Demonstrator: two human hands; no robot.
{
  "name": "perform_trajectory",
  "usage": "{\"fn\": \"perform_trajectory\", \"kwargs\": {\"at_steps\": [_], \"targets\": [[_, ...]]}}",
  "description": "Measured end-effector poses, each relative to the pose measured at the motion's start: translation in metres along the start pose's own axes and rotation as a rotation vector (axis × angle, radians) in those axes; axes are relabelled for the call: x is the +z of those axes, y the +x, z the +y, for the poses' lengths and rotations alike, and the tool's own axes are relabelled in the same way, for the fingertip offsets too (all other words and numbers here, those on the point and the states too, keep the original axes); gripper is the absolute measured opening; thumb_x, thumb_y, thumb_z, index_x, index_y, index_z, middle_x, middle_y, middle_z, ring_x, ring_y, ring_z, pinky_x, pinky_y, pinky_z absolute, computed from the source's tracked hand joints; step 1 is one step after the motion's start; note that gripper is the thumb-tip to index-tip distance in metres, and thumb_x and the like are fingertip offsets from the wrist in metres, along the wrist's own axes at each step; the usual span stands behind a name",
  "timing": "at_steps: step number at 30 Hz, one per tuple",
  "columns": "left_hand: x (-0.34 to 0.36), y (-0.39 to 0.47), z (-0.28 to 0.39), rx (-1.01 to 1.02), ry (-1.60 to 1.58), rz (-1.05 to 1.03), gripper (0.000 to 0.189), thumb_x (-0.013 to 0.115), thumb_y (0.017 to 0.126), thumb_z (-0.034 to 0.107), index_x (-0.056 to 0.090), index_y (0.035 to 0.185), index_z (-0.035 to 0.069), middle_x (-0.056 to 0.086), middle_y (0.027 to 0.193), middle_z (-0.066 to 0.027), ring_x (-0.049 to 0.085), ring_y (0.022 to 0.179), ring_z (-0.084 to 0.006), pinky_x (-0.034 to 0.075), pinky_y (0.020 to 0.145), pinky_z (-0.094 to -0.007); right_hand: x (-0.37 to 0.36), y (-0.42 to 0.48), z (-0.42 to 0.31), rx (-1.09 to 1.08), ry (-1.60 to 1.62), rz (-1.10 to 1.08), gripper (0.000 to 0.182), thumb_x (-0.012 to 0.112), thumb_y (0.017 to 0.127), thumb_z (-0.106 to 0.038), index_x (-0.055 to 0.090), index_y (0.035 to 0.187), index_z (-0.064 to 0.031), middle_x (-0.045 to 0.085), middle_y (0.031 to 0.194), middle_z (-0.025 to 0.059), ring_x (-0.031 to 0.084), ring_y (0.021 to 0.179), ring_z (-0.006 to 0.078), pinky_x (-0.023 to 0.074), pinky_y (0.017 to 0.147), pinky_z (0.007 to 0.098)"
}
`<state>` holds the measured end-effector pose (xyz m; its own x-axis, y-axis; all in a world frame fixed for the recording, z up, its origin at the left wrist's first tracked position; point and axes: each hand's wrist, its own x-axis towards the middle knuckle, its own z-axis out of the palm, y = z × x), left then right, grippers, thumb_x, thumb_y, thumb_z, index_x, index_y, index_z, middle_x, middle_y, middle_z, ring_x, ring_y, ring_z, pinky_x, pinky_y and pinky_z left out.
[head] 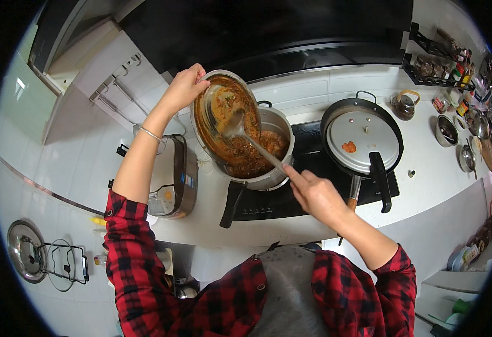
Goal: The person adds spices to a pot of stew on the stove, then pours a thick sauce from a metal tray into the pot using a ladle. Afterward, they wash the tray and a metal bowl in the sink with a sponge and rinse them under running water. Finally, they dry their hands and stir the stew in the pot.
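My left hand point(187, 87) grips the upper rim of a metal bowl point(217, 99), tipped steeply over a pressure cooker pot point(280, 122). Brown-orange sauce coats the bowl's inside. In my right hand point(317, 194) is the handle of a metal spatula point(267, 155), whose blade rests against the sauce in the bowl. Chunky food in reddish-brown sauce point(274, 144) lies inside the pot. The pot's black handle point(233, 204) points toward me. The bowl's lower side hides part of the pot's rim.
A black frying pan point(328, 119) on the right of the cooktop point(254, 212) holds a pressure cooker lid point(382, 130). Left stands a rice cooker point(182, 177). A glass teapot point(405, 107) and small metal bowls point(444, 139) stand at right. Ladles point(130, 94) hang left.
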<state>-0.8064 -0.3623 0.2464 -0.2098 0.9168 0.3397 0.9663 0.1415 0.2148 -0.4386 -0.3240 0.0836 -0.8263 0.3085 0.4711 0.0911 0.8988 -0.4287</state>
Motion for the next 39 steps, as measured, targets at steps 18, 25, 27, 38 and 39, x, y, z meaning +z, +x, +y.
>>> {"fn": "perform_trajectory", "kwargs": {"at_steps": [18,25,27,38,39], "targets": [[-0.009,0.001,0.006,-0.103,-0.134,0.038,0.018,0.058,0.096,0.017,0.058,0.105,0.002,0.046,0.069,0.004,0.041,0.065,-0.0065,0.037,0.058,-0.0258,-0.02,0.026,0.057,0.1,0.353,0.005,0.043,0.057,0.09,-0.007,0.051,0.132,0.0034,0.064,0.108,0.0278,0.063,0.098,0.0415,0.0508,0.086,0.0427],[0.002,-0.004,0.002,-0.123,-0.217,0.176,0.02,0.059,0.092,0.018,0.062,0.102,0.0,0.05,0.064,-0.0018,0.045,0.062,-0.0117,0.04,0.06,-0.0305,-0.04,0.035,0.039,0.056,0.469,0.043,0.044,0.057,0.091,-0.008,0.051,0.133,0.0013,0.063,0.116,0.0251,0.063,0.106,0.0381,0.0499,0.092,0.0387],[0.006,-0.004,0.002,-0.127,-0.281,0.186,0.02,0.059,0.092,0.018,0.062,0.102,0.001,0.05,0.064,-0.0012,0.045,0.062,-0.0114,0.04,0.061,-0.03,-0.046,0.044,0.041,0.015,0.426,0.055,0.043,0.057,0.092,-0.01,0.052,0.134,-0.0018,0.066,0.111,0.0239,0.065,0.099,0.0381,0.0503,0.089,0.0398],[0.009,-0.004,0.002,-0.077,-0.512,0.261,0.02,0.057,0.095,0.017,0.062,0.105,0.0,0.05,0.069,0.0027,0.042,0.065,-0.0059,0.037,0.06,-0.024,-0.027,0.015,0.066,0.19,0.463,-0.06,0.045,0.058,0.092,-0.009,0.052,0.136,-0.0034,0.066,0.116,0.0217,0.068,0.097,0.0302,0.0511,0.086,0.0329],[0.009,-0.002,0.0,-0.07,-0.475,0.265,0.02,0.057,0.095,0.017,0.062,0.105,0.0,0.051,0.069,0.0018,0.044,0.065,-0.0066,0.038,0.06,-0.0246,-0.021,0.013,0.067,0.155,0.43,-0.071,0.044,0.059,0.091,-0.008,0.052,0.134,-0.0009,0.065,0.116,0.0222,0.067,0.101,0.0326,0.0504,0.09,0.0341]]}}
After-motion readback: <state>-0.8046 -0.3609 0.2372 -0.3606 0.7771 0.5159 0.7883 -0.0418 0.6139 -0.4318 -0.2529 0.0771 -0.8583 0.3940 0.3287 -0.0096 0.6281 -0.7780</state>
